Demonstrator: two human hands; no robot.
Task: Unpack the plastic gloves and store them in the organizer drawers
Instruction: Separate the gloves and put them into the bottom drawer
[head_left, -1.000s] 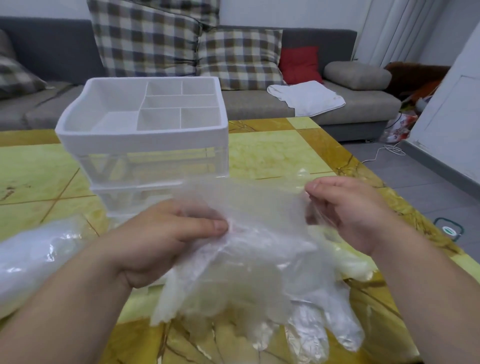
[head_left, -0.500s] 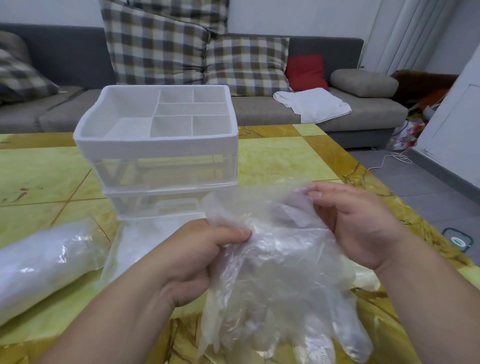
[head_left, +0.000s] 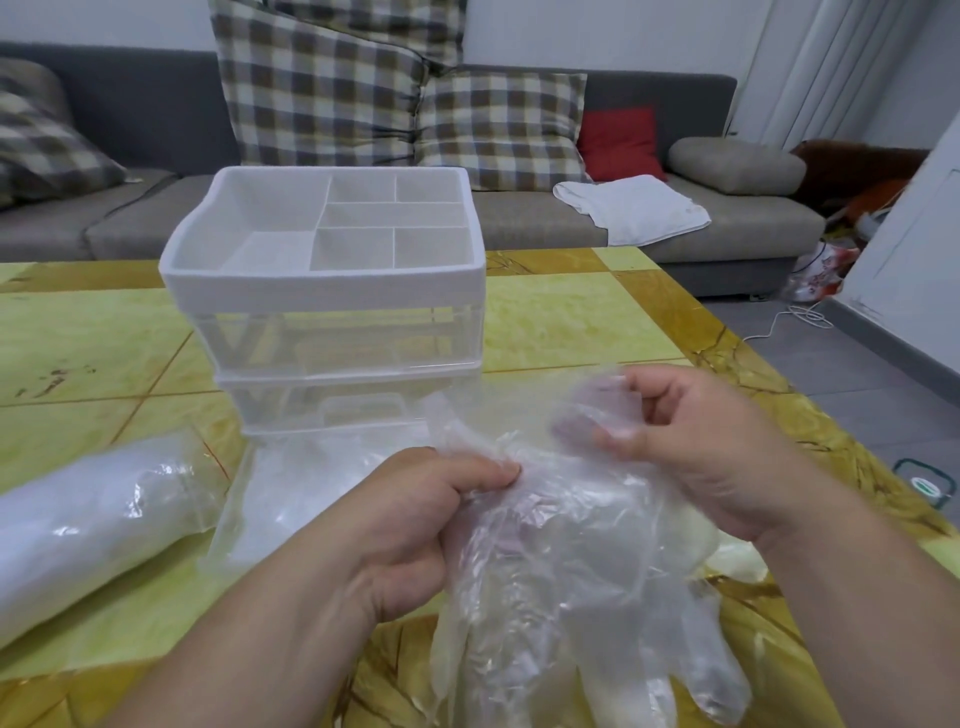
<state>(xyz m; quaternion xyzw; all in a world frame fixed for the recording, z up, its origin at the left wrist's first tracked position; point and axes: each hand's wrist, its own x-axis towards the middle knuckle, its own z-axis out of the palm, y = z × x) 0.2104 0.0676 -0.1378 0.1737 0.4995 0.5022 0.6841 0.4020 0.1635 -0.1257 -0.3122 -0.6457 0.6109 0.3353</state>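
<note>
A bunch of clear plastic gloves (head_left: 571, 587) hangs between my hands above the table, fingers pointing down. My left hand (head_left: 415, 525) pinches the cuff edge at its left side. At the cuff's right side my right hand (head_left: 696, 441) grips the film with curled fingers. Behind them stands the organizer (head_left: 332, 296): a white compartment tray on top and two clear drawers below, the lower drawer (head_left: 363, 415) showing a handle. A rolled pack of gloves (head_left: 88, 525) in clear wrap lies at the left, with an emptied clear bag (head_left: 291, 493) beside it.
The yellow-green marble table (head_left: 571, 317) ends at its right edge, with grey floor and a white cable beyond. A grey sofa (head_left: 727, 228) with checked cushions, a red cushion and a white cloth runs along the back.
My hands came closer together, bunching the cuff end of the gloves. My right fingers curled further into the film. The view has shifted closer to the organizer.
</note>
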